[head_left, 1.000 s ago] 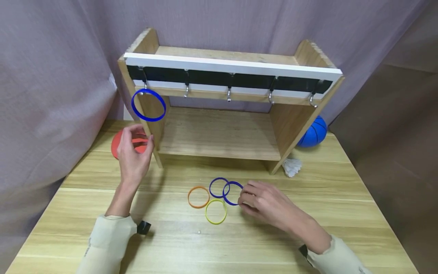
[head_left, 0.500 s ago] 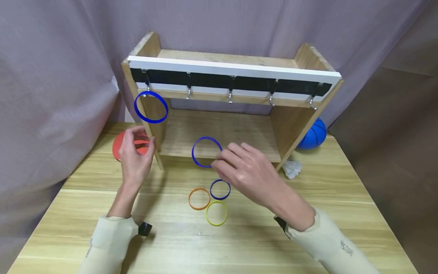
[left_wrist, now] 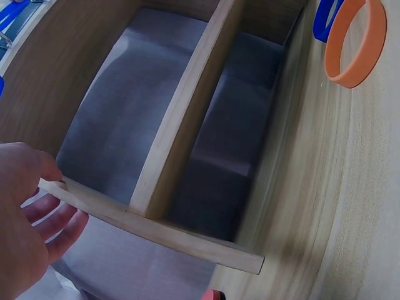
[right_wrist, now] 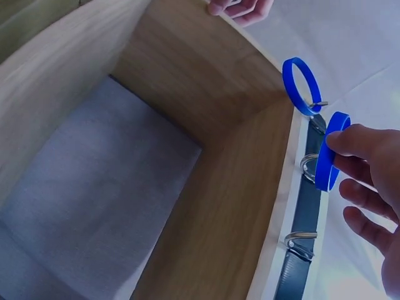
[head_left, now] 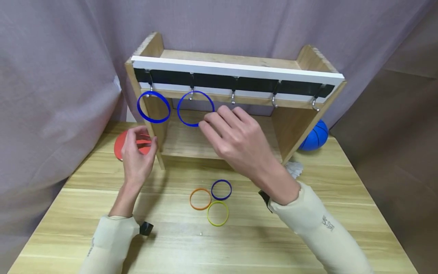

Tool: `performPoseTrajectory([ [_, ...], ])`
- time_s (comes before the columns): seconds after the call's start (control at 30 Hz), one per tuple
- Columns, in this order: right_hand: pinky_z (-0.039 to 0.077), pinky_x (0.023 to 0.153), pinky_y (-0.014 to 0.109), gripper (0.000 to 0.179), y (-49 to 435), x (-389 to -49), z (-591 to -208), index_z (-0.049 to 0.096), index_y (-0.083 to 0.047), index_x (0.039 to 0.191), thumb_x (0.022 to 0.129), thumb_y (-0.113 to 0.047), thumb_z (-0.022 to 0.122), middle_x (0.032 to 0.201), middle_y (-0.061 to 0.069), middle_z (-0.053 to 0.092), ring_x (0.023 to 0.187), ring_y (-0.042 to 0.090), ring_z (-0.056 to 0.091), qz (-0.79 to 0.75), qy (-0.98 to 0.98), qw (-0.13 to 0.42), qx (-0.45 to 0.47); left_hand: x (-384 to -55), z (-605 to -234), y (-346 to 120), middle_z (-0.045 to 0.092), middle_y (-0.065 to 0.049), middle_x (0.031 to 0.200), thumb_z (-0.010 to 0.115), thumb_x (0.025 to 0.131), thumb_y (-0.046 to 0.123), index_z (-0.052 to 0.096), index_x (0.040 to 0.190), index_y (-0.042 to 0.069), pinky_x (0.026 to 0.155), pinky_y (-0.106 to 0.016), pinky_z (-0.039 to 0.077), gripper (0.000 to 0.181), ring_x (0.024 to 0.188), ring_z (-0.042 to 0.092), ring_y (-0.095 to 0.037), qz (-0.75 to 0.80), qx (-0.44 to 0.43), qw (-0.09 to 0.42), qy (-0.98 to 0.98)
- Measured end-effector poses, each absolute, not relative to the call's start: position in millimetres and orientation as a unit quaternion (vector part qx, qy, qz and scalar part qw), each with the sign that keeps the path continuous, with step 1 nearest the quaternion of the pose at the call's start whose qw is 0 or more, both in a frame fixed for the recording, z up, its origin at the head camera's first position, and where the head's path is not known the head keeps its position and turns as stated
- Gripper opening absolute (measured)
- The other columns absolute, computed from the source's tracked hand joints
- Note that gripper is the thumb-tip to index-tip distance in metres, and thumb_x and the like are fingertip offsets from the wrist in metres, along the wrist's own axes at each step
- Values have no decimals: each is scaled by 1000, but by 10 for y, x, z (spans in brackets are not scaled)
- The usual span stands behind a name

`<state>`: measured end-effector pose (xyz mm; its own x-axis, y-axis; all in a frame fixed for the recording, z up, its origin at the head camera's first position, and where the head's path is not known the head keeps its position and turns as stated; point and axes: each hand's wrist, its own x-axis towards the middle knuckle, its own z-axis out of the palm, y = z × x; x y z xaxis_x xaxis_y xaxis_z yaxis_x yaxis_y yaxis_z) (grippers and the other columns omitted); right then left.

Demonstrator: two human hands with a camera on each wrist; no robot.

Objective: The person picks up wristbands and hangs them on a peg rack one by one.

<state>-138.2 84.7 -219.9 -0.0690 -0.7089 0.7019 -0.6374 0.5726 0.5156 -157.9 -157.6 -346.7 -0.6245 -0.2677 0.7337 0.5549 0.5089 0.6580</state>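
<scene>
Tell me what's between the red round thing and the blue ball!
In the head view: the wooden shelf, with the left hand at its left edge and the right hand, holding a blue ring, in front.

Bright head view, pale sheen on the counter (head_left: 178,243), soft shadow beside the left sleeve (head_left: 111,236), dimmer bluish wrist views, glare low in the right one, shelf unit (left_wrist: 150,224) bowed by distortion

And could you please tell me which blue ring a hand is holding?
It's the blue ring pinched by the right hand; the hanging blue ring is on the leftmost hook, and the third blue ring lies on the table.
</scene>
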Motion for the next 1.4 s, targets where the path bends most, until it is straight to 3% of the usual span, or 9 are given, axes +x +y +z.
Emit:
performPoseTrajectory([
  [0.27, 49, 62, 32, 21, 836, -1480, -2234, 68, -1, 91, 100, -4, 50, 93, 8, 66, 83, 25, 56, -63, -739, 505, 442, -1575, -3469, -1567, 61, -27, 94, 68, 79, -17, 56, 108, -14, 66, -38, 60, 32, 78, 64, -39, -483, -97, 423, -761],
  [0.6, 46, 60, 31, 26, 839, -1526, -2301, 69, -2, 90, 102, -4, 46, 92, 7, 65, 82, 24, 55, -77, -748, 487, 445, -1573, -3458, -1561, 61, -26, 94, 69, 79, -17, 56, 108, -14, 67, -32, 59, 31, 79, 64, -38, -484, -96, 423, -760],
  [0.8, 45, 60, 31, 31, 835, -1565, -2367, 68, -2, 87, 101, 0, 41, 89, 8, 62, 81, 25, 52, -84, -750, 470, 458, -1574, -3465, -1563, 61, -26, 94, 69, 79, -17, 56, 108, -14, 66, -37, 60, 32, 79, 64, -38, -483, -96, 423, -761],
  [0.93, 46, 62, 32, 31, 826, -1567, -2407, 68, -2, 88, 102, 0, 40, 90, 7, 62, 82, 25, 53, -84, -752, 461, 464, -1578, -3475, -1568, 61, -26, 94, 69, 79, -16, 56, 108, -14, 66, -34, 60, 32, 79, 64, -38, -484, -96, 421, -761],
  [1.07, 49, 66, 31, 25, 852, -1546, -2454, 71, -3, 103, 103, -6, 47, 100, 6, 67, 86, 23, 56, -50, -746, 469, 470, -1583, -3477, -1564, 61, -26, 94, 69, 79, -17, 56, 108, -14, 66, -37, 60, 32, 78, 64, -38, -486, -97, 420, -760],
  [1.17, 53, 69, 30, 18, 887, -1512, -2485, 73, -4, 108, 98, -11, 60, 104, 5, 69, 87, 22, 60, 41, -741, 467, 482, -1584, -3467, -1557, 61, -26, 94, 69, 79, -17, 56, 108, -14, 66, -41, 60, 32, 79, 64, -37, -486, -97, 419, -761],
  [1.4, 50, 71, 23, 15, 1049, -1445, -2628, 76, -8, 95, 81, -7, 79, 93, 1, 69, 85, 17, 59, 311, -730, 354, 495, -1583, -3473, -1581, 61, -26, 95, 69, 80, -16, 56, 109, -14, 67, -35, 60, 32, 78, 64, -37, -487, -94, 417, -761],
])
